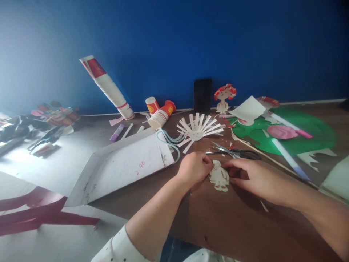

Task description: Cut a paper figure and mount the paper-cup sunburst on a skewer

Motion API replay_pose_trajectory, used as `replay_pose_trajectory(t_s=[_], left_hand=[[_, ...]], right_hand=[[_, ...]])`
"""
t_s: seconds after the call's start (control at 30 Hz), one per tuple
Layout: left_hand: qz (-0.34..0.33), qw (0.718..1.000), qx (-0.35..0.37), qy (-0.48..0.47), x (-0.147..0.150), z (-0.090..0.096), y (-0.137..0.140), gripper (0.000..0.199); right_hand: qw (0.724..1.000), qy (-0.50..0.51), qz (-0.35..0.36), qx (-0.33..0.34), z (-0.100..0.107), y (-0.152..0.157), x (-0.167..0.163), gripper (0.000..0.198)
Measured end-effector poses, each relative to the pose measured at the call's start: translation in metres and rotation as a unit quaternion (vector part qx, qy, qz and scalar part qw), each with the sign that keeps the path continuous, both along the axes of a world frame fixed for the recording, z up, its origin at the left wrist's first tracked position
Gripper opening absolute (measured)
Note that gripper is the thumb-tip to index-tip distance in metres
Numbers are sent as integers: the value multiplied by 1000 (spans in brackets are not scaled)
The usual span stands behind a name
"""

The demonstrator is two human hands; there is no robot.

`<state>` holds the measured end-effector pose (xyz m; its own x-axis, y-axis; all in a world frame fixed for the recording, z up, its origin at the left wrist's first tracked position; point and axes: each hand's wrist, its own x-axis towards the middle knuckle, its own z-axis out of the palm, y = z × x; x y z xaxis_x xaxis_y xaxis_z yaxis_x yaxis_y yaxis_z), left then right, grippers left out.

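— The left hand (195, 166) and the right hand (253, 178) are in close, one on either side of a paper figure (218, 176).

— Where does it lie, exactly?

— Between their fingertips, flat on the tabletop (212, 214). Its long axis runs away from the person: feet at the near end, collar at the far end, leaning slightly left.

— Which hand is nearer?

— Hard to split them. The left fingertips are at its upper left edge, the right ones by its right side.

— Is either one gripping?

— The left is narrow, thumb and fingers bunched; I can't tell whether paper is pinched there. The right is half curled, its thumb well apart from the fingers.

— So the sideways line counts most?

— I'd judge so: the hands face each other across the figure's short way, while the scissors (234, 153) lie just past its collar end, blades leftward.

— And past those?

— A fringed paper piece (196, 135), farther from the person.
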<state>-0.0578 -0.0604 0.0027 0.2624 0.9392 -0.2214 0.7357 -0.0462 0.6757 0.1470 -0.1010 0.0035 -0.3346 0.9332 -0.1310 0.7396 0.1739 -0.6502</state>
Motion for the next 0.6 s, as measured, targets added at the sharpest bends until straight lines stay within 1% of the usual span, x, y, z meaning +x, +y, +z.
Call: replay_pose_trajectory(t_s=[0.1, 0.2, 0.3, 0.4, 0.5, 0.6], left_hand=[[-5, 1000, 5, 5, 0, 0, -1, 15], [-7, 1000, 12, 11, 0, 0, -2, 14], [-10, 1000, 12, 11, 0, 0, -2, 14], [-12, 1000, 9, 11, 0, 1, -2, 13], [-12, 1000, 0, 16, 1, 2, -2, 13], [-12, 1000, 2, 18, 1, 2, -3, 12]], right_hand=[[1000, 6, 3, -16, 2, 0, -1, 29], [1000, 5, -8, -12, -2, 0, -1, 27], [999, -2, -31, -13, -7, 0, 1, 17], [999, -8, -42, -15, -5, 0, 3, 10], [999, -23, -30, -16, 4, 0, 6, 7], [999, -49, 9, 14, 11, -2, 9, 17]])
